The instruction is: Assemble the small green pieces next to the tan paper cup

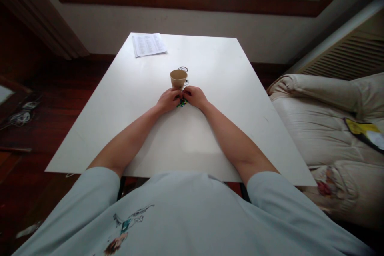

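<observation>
The small green and dark bits (181,103) lie clustered on the bench (210,144), on the near side of the cup (178,79), which stands upright. My left hand (169,99) is at the cup's near left, my right hand (195,97) at its near right. Both have fingers curled inward at the bits; I cannot tell whether either grips one. Papers (149,45) lie beyond the cup, to its left.

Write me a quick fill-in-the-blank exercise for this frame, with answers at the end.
1. Just beyond the left hand and right hand, the cup stands with its opening facing ____.
2. The papers lie near the table's far ____ corner.
3. The couch is on the table's ____ side.

Missing words: up; left; right.
</observation>
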Available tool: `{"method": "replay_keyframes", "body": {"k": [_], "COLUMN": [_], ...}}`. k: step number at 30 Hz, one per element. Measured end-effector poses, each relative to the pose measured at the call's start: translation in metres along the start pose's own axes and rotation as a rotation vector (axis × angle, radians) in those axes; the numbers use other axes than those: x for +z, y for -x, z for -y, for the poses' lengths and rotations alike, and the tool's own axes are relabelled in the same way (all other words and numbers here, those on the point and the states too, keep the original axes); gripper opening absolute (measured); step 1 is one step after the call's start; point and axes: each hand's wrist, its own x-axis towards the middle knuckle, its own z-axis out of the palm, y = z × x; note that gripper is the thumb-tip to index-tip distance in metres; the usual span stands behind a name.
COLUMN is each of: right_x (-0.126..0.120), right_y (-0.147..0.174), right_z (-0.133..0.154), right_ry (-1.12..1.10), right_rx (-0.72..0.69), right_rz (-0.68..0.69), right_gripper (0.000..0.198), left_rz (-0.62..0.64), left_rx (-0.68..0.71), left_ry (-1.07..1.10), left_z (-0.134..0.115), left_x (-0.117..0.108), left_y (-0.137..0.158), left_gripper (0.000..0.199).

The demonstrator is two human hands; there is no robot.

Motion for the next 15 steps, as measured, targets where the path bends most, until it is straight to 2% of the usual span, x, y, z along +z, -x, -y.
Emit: {"method": "replay_keyframes", "body": {"k": [15], "right_x": [0.007], "right_y": [-0.002], "right_z": [-0.01], "right_ry": [0.003], "right_rx": [-0.015], "right_rz": [-0.029], "right_gripper": [0.017], "left_rz": [-0.022], "left_rx": [0.023], "left_ry": [0.01], "left_z": [0.002], "left_x": [0.001], "left_y": [0.0], "left_gripper": [0.026]}}
